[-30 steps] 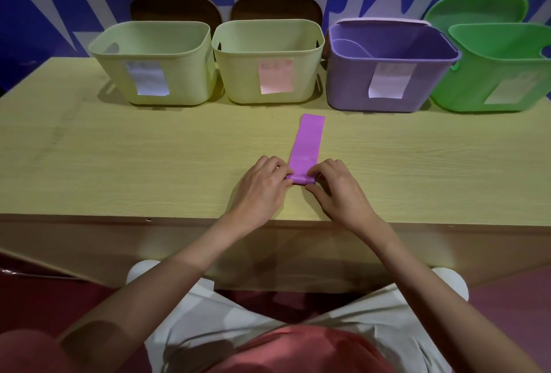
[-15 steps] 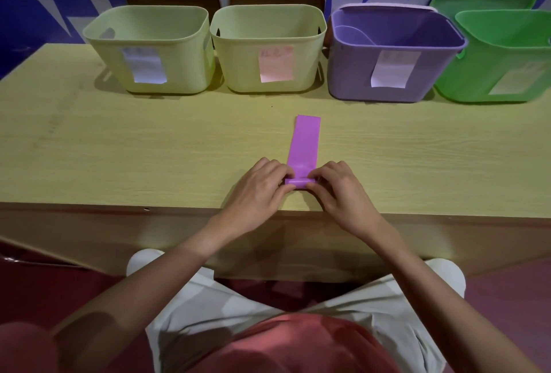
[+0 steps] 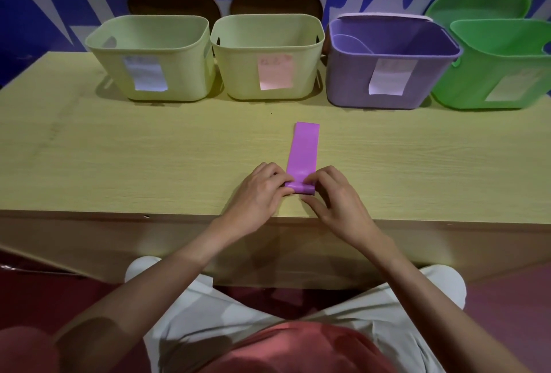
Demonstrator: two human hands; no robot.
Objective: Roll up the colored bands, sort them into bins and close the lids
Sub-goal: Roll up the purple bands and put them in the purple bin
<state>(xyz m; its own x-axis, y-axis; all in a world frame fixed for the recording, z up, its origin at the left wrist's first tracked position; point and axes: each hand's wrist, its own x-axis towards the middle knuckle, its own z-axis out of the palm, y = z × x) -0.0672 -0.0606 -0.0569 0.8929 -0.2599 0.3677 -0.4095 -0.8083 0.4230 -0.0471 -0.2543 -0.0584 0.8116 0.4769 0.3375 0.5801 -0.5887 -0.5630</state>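
A purple band [image 3: 304,150] lies flat on the wooden table [image 3: 119,163], its near end curled into a small roll. My left hand [image 3: 259,193] pinches the roll's left side and my right hand [image 3: 334,196] pinches its right side, near the table's front edge. Along the back stand a pale yellow bin [image 3: 152,58], a second pale yellow bin [image 3: 268,56], a purple bin [image 3: 390,62] and a green bin [image 3: 504,65], all open, each with a paper label.
A green lid [image 3: 477,5] leans behind the green bin and a pale lid edge [image 3: 384,16] shows behind the purple bin. Two dark chair backs [image 3: 173,4] rise behind the yellow bins. My knees sit below the table edge.
The roll at the band's near end has grown slightly as both hands turned it forward. The flat part of the band looks shorter. The camera has shifted a little.
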